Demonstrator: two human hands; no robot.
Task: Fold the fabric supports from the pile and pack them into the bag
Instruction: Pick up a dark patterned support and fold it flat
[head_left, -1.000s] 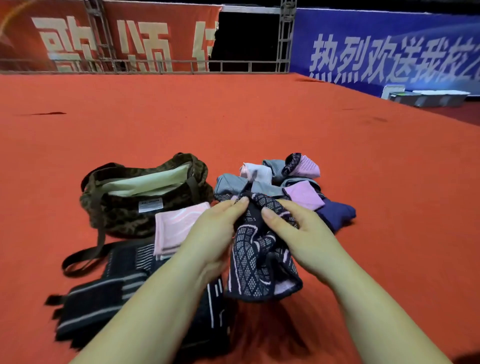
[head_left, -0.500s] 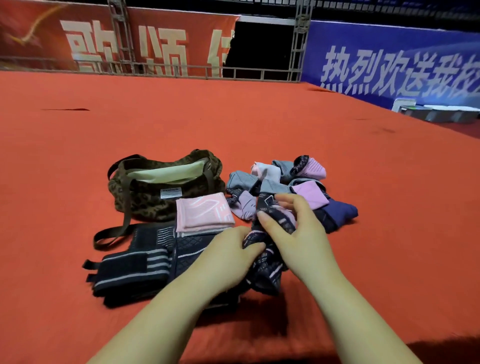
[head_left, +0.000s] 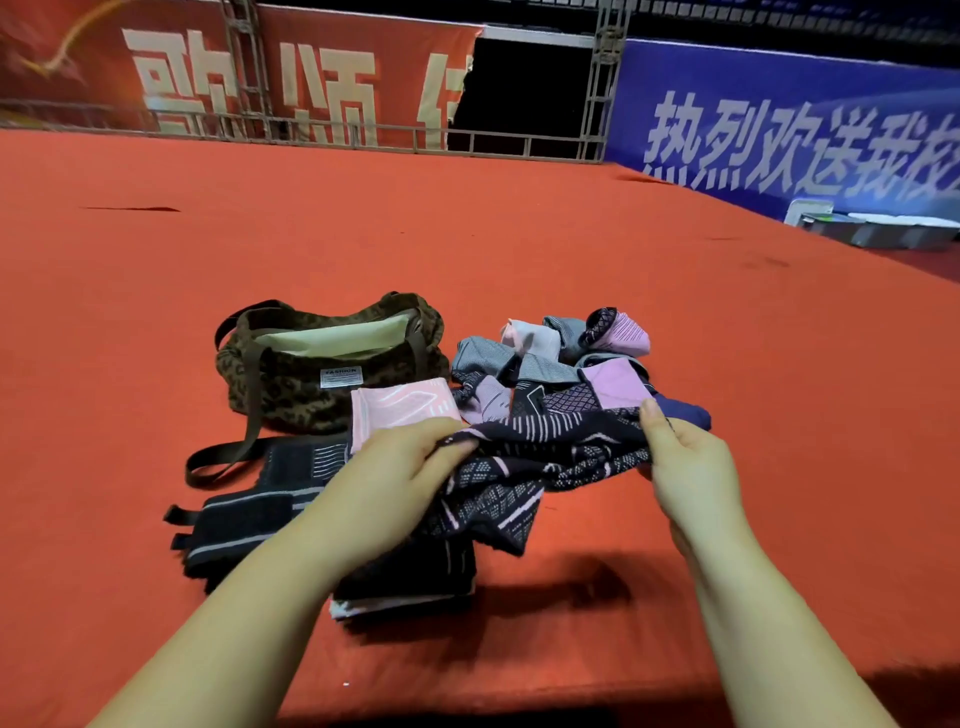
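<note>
Left hand (head_left: 410, 462) and right hand (head_left: 685, 462) each pinch an end of the dark patterned knit support (head_left: 524, 467), stretched above the red carpet (head_left: 675, 322) near the camouflage fabric bag (head_left: 291, 389). Risk: its drooping lower edge may bunch the fold.

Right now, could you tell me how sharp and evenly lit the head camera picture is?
Head view: light from above casts a dark shadow on the red carpet under the patterned support; the back rail bows from wide-angle distortion; the banners look soft.

Dim light, soft blur, warped edges
</note>
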